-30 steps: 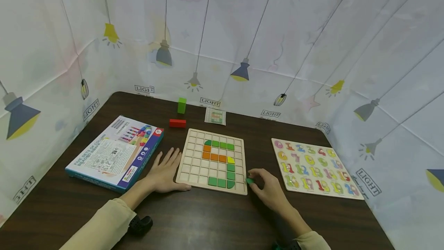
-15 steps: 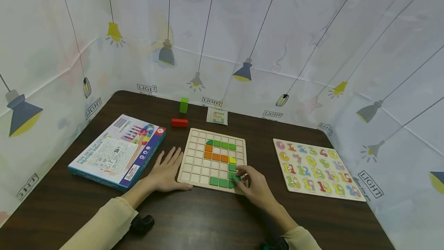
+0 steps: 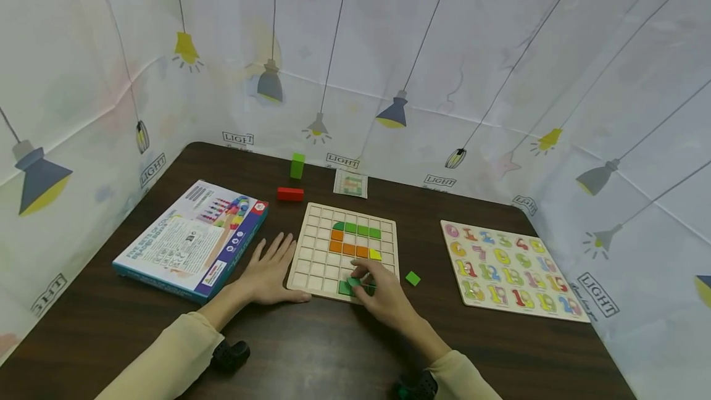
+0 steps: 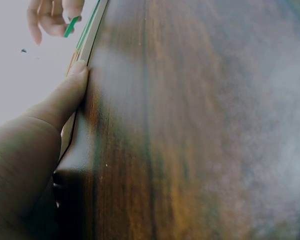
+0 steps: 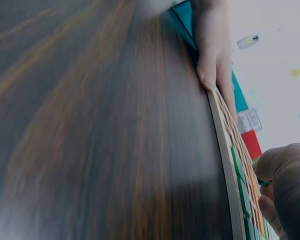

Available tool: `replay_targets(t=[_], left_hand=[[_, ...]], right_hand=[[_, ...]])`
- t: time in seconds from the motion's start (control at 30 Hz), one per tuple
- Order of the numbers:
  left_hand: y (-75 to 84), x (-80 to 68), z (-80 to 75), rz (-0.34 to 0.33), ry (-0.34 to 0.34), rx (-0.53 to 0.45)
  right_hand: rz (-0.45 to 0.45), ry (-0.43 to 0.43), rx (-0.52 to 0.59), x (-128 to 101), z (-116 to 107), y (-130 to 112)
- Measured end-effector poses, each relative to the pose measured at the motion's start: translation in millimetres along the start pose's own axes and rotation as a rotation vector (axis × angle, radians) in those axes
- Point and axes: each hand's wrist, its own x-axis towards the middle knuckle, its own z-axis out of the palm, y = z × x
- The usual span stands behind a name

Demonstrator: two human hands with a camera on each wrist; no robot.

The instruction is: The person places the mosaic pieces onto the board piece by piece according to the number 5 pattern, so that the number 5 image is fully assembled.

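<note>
A wooden grid board (image 3: 316,252) lies mid-table with green, orange and yellow tiles set in some of its squares. My right hand (image 3: 384,297) is over the board's near part, pinching a green tile (image 3: 353,281) between thumb and fingertips. In the left wrist view this green tile (image 4: 70,26) shows edge-on, raised above the board. The right hand covers several squares beneath it. My left hand (image 3: 269,273) rests flat with fingers spread along the board's left side, its thumb (image 4: 70,90) against the near corner. Right of the board, a loose green square tile (image 3: 413,278) lies on the table.
To the left is a boxed toy set (image 3: 191,236). Behind the board are a red block (image 3: 291,194), an upright green block (image 3: 297,166) and a small pattern card (image 3: 350,184). A number puzzle board (image 3: 508,270) lies at the right. Printed cloth walls enclose the table's back.
My right hand has carried the green tile leftward from beside the board's right edge to over its near squares. The loose green tile at the right has come into view. My left hand stays put.
</note>
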Motion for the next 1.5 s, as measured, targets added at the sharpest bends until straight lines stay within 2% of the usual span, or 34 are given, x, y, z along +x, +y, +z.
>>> replay_targets(t=[0.23,0.5,1.2,1.5], left_hand=[[0.5,-0.4,-0.4,-0.005,-0.004,0.012],[1.2,-0.6,-1.1,-0.008,-0.007,0.01],[2.2,-0.6,-2.0,-0.018,-0.018,0.012],[1.7,-0.8,-2.6,-0.016,-0.024,0.012]], right_hand=[[-0.051,-0.011,0.021,12,15,-9],[-0.018,-0.053,0.02,17,28,-15],[0.01,-0.057,-0.057,17,31,-15],[0.044,-0.06,-0.053,17,29,-16]])
